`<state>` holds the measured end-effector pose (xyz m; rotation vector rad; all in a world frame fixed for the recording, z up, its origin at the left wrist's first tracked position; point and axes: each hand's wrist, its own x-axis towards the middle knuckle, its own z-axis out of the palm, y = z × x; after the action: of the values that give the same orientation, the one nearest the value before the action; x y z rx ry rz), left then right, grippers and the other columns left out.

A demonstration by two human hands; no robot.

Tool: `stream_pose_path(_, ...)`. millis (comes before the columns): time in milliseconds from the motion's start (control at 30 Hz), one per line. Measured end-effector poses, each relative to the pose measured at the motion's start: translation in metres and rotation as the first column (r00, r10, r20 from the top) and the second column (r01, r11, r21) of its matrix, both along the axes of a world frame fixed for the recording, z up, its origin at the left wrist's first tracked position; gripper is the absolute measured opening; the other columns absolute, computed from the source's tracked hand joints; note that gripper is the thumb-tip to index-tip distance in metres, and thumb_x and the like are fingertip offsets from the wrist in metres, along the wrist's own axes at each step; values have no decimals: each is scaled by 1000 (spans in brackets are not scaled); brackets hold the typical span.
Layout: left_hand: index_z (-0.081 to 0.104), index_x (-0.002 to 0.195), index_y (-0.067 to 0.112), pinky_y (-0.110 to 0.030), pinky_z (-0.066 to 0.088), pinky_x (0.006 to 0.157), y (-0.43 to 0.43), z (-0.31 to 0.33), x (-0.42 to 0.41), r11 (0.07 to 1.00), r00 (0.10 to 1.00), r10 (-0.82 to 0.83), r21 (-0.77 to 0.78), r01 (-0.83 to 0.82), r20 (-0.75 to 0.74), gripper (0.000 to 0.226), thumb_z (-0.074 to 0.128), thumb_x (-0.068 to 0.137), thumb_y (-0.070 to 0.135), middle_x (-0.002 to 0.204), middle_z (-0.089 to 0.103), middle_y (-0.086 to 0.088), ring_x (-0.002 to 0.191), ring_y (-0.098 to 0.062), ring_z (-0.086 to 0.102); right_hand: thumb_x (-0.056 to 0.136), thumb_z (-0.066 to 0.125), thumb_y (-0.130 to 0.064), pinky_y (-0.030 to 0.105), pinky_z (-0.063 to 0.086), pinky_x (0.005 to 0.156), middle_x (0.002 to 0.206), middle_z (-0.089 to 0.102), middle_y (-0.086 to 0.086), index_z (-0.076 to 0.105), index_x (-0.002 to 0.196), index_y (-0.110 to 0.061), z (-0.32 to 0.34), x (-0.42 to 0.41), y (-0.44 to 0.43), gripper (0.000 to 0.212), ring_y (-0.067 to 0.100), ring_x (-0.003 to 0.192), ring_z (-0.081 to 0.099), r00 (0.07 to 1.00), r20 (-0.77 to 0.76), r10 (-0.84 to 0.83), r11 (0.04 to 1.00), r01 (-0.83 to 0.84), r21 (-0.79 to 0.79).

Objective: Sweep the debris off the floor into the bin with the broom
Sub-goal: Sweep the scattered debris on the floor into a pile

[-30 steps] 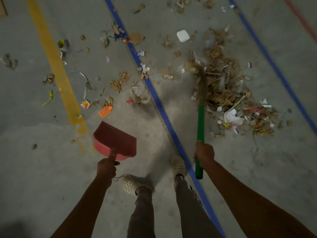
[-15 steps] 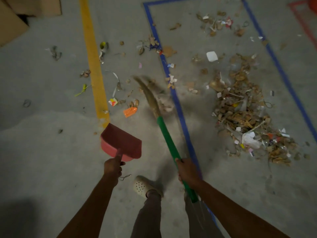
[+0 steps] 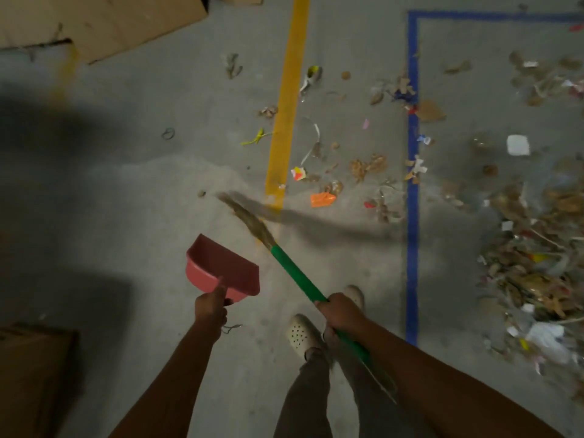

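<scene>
My right hand [image 3: 339, 312] grips the green handle of the broom [image 3: 294, 273]. Its straw head [image 3: 249, 218] is blurred and points up-left, near the foot of the yellow floor line [image 3: 286, 121]. My left hand [image 3: 211, 308] holds the red dustpan [image 3: 222, 268] by its handle, just left of the broom handle and above the floor. A big heap of debris [image 3: 534, 260] lies at the right, inside the blue floor line [image 3: 411, 184]. Scattered scraps, among them an orange piece [image 3: 321, 199], lie between the two lines.
Flattened cardboard [image 3: 104, 23] lies at the top left. A cardboard box [image 3: 34, 374] stands at the bottom left. My feet in white perforated clogs [image 3: 300, 335] stand between the dustpan and the blue line. A white square scrap [image 3: 517, 145] lies at the upper right.
The broom has swung left from the big heap, across the blue line, to the foot of the yellow line. The view has turned left. The dustpan stays in my left hand.
</scene>
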<state>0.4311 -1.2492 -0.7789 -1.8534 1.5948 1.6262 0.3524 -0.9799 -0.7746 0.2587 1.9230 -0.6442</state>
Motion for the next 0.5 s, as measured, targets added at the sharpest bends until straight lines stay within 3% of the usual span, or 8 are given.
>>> stream_pose_path(67,60,96,-4,-18,27,37,-5,-2,0,1000,999,28,-5,-28,19,46,66,93,42,80,61,-15,44,-13,33,99,54,-40,24,40,58,86,62,5,63,112,-1,-12,-12,-11,42,18,71,56,997,34,71,997,-72,25)
stream_pose_path(133,60,94,-3,-20,27,38,-7,-8,-4,999,998,47,-12,-46,35,46,66,93,42,80,62,-15,45,-13,33,101,52,-36,20,38,50,72,56,-1,64,109,-2,-22,-29,-14,36,11,58,52,995,66,74,995,-79,65)
stream_pose_path(200,61,94,-4,-22,28,39,-5,-16,-14,999,998,44,-15,-43,49,47,66,92,42,80,62,-14,45,-13,34,102,51,-31,19,44,50,64,55,0,64,105,-2,-40,-45,-9,33,10,48,51,993,111,-41,996,31,89)
stream_pose_path(300,61,92,-2,-23,28,41,1,-28,-37,1000,998,-5,3,5,61,46,67,92,43,79,62,-13,46,-12,34,101,51,-30,30,50,54,57,60,8,62,103,6,-65,-67,12,38,20,42,53,938,130,-322,945,310,104)
stream_pose_path(367,61,91,-2,-21,28,38,10,-35,-55,999,998,-41,6,41,57,46,67,92,44,79,61,-13,44,-11,34,101,51,-30,30,49,49,58,59,11,60,105,6,-73,-82,30,37,23,44,53,851,113,-513,857,500,125)
stream_pose_path(500,62,93,-3,-19,26,36,36,-44,-96,991,990,-128,34,126,64,49,68,90,46,78,61,-12,41,-10,32,103,48,-27,30,42,48,65,53,12,56,99,3,-73,-109,76,31,23,51,49,589,75,-804,594,793,138)
